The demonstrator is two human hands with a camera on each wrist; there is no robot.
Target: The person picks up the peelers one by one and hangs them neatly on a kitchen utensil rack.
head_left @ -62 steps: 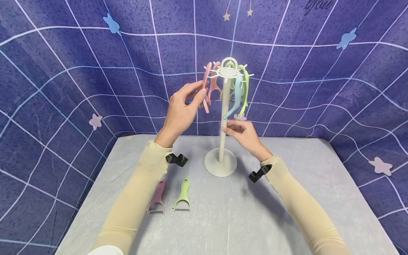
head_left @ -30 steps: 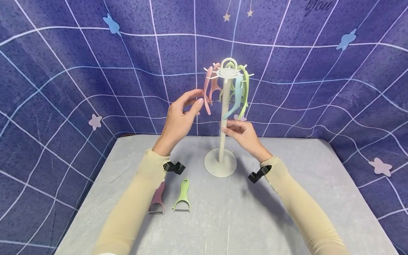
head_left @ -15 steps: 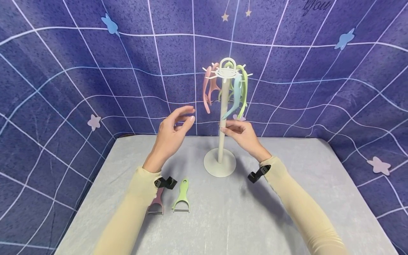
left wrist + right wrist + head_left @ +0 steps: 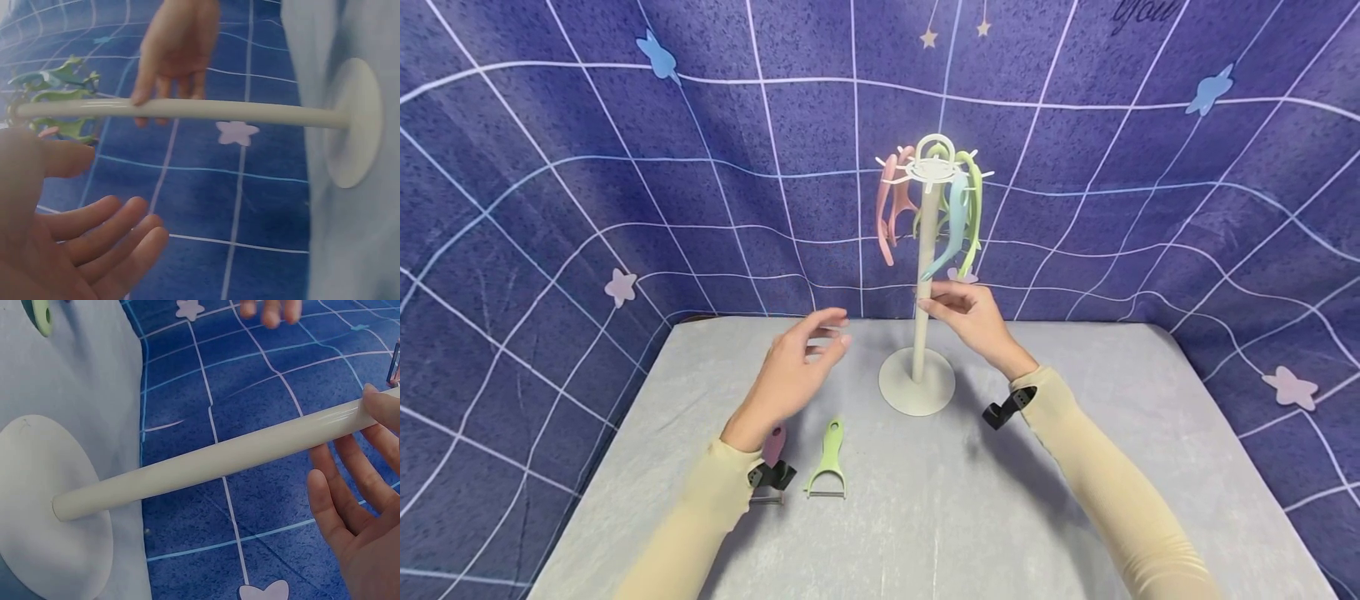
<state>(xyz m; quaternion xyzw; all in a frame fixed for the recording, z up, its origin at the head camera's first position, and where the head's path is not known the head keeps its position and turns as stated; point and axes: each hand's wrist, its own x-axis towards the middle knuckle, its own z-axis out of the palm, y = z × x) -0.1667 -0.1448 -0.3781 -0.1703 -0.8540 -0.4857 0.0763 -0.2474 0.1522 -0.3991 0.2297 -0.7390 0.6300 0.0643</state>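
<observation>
My right hand [image 4: 973, 321] pinches the pole of a white rotating stand [image 4: 921, 325] between thumb and fingers; the right wrist view shows this grip [image 4: 369, 419] up close. From the stand's hooks hang two pink peelers [image 4: 886, 212], a light blue peeler [image 4: 957, 225] and green peelers [image 4: 975, 212]. My left hand [image 4: 790, 367] is in the air left of the pole, fingers relaxed and holding nothing. Below it, a green peeler [image 4: 831, 458] lies on the table. A darker pink peeler [image 4: 774, 444] beside that is partly hidden by my left wrist.
The stand's round base [image 4: 917, 396] rests on the grey-covered table [image 4: 1037, 517], toward its back. Behind the table hangs a blue curtain [image 4: 737, 208] with white lines and stars. A black camera [image 4: 772, 475] is strapped to my left wrist.
My left hand has let go of the front pink peeler, which hangs on its hook, and has moved down and left toward the table. The right hand has stayed on the pole.
</observation>
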